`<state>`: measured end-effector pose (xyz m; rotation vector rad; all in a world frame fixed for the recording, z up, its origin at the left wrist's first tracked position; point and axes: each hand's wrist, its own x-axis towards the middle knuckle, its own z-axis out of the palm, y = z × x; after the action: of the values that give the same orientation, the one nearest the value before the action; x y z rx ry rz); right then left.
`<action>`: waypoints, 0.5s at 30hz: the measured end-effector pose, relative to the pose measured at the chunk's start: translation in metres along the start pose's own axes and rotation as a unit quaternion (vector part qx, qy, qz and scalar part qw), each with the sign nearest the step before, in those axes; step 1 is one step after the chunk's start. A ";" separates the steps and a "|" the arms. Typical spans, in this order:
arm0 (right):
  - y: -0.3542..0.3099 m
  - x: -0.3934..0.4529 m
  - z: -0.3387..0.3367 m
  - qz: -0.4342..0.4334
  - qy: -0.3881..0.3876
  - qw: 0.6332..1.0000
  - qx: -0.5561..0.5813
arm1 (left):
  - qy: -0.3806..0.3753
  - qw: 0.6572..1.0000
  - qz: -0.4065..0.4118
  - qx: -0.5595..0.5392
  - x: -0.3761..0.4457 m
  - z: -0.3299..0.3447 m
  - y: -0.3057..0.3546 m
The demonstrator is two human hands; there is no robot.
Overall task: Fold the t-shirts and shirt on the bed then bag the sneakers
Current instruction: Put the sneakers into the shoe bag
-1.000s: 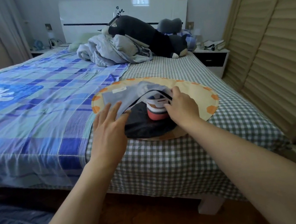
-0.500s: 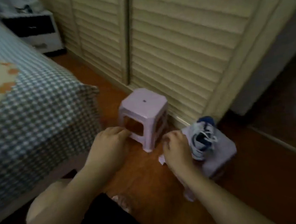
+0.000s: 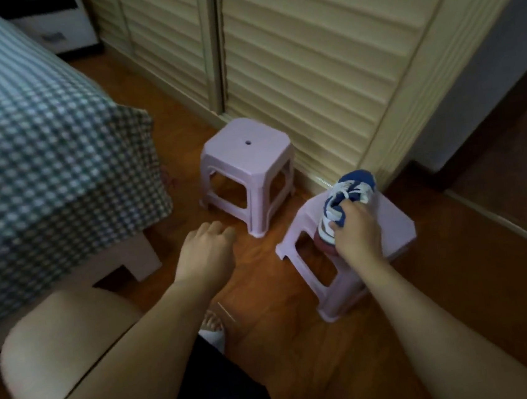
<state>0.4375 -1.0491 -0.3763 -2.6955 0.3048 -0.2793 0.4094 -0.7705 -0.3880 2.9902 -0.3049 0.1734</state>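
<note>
Fingers of the right hand (image 3: 356, 233), right of centre in the frame, curl round the collar of a blue-and-white sneaker (image 3: 348, 201), which stands on the near pink stool (image 3: 395, 227). The left hand (image 3: 207, 254), at centre frame, hangs above the wooden floor (image 3: 303, 341) with its fingers loosely curled and nothing in them. A second pink stool (image 3: 246, 155) stands just above it in the frame, close to the cream louvred doors (image 3: 305, 48) that fill the upper right. The bed (image 3: 39, 151) with its green checked sheet takes the left side; the person's bare knee (image 3: 59, 344) shows at lower left.
</note>
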 end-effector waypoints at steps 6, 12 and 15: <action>-0.127 -0.005 -0.050 -0.211 0.028 0.960 0.180 | 0.070 0.992 -0.090 -0.048 -0.004 -0.063 -0.054; -0.309 -0.038 -0.089 -0.289 -0.096 0.838 0.453 | 0.269 0.930 -0.250 0.018 -0.097 -0.190 -0.193; -0.376 -0.062 -0.104 -0.337 -0.127 0.785 0.504 | 0.342 0.855 -0.366 0.135 -0.163 -0.241 -0.263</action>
<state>0.4176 -0.7373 -0.1342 -1.6151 -0.7252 -0.1843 0.2807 -0.4496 -0.2022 2.7845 0.9774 1.2033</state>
